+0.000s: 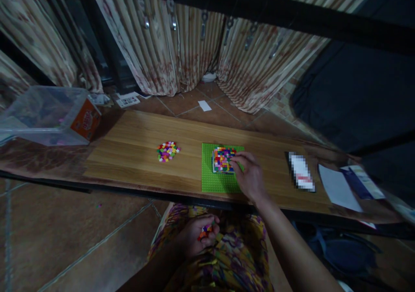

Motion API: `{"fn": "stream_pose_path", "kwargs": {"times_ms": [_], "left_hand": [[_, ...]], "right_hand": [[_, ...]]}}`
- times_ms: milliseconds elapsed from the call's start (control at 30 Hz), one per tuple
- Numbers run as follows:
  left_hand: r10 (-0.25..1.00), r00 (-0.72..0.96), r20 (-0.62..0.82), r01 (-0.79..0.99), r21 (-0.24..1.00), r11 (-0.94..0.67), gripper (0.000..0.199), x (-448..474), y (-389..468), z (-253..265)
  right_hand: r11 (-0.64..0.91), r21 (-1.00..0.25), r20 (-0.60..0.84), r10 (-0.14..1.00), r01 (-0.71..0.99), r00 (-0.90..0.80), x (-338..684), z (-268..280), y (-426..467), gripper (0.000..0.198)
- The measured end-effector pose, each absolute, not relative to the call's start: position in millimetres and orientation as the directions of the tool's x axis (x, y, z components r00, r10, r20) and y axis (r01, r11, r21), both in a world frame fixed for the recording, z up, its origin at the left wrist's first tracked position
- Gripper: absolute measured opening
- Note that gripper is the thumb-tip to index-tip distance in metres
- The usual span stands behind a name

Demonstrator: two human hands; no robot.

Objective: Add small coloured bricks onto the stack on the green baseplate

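My left hand rests low over my lap, its fingers curled around several small colourful toy bricks. On the wooden board, a multicoloured block of toy bricks stands on a green studded baseplate. Thumb and fingertips of my right hand are pinched together at the block's right side, touching or just above its top; whatever they hold is too small to make out. Left of the baseplate lies a loose pile of small mixed-colour bricks.
A clear plastic bin with an orange label stands at the far left. On the right lie a phone, a white sheet and some packets. The wooden board spans the table, with pleated curtains behind.
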State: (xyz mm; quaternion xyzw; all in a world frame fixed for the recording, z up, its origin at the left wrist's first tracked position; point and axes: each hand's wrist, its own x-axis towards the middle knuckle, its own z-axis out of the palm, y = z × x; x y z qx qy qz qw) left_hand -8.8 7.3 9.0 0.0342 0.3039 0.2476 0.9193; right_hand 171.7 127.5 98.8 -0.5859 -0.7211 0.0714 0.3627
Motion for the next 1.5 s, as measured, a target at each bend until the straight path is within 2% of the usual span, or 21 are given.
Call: {"fn": "stream_pose_path", "kwargs": {"times_ms": [200, 533, 1000, 1133, 1367, 1500], "left_hand": [[0.458, 0.696, -0.552, -0.427, 0.195, 0.883, 0.021, -9, 8, 10], [0.472, 0.694, -0.544, -0.428, 0.216, 0.878, 0.022, -9, 8, 8], [0.472, 0.683, -0.558, -0.411, 0.241, 0.879, 0.023, -7, 8, 13], [0.474, 0.672, -0.569, -0.407, 0.251, 0.878, 0.023, -7, 8, 12], [0.467, 0.668, -0.579, -0.401, 0.248, 0.882, 0.023, -7, 7, 12], [0.471, 0.659, -0.586, -0.401, 0.255, 0.88, 0.023, -7, 7, 14]], "right_hand": [[0.301, -0.501, 0.412, 0.907, 0.811, -0.083, 173, 92, 136, 0.019], [0.256, -0.573, 0.427, 0.904, 0.778, 0.017, 170, 91, 131, 0.016], [0.279, -0.565, 0.436, 0.9, 0.776, -0.006, 164, 84, 134, 0.011], [0.308, -0.518, 0.449, 0.892, 0.798, -0.053, 166, 88, 135, 0.014], [0.352, -0.353, 0.43, 0.884, 0.867, -0.184, 165, 98, 136, 0.021], [0.35, -0.32, 0.417, 0.886, 0.88, -0.201, 162, 99, 136, 0.024]]}}
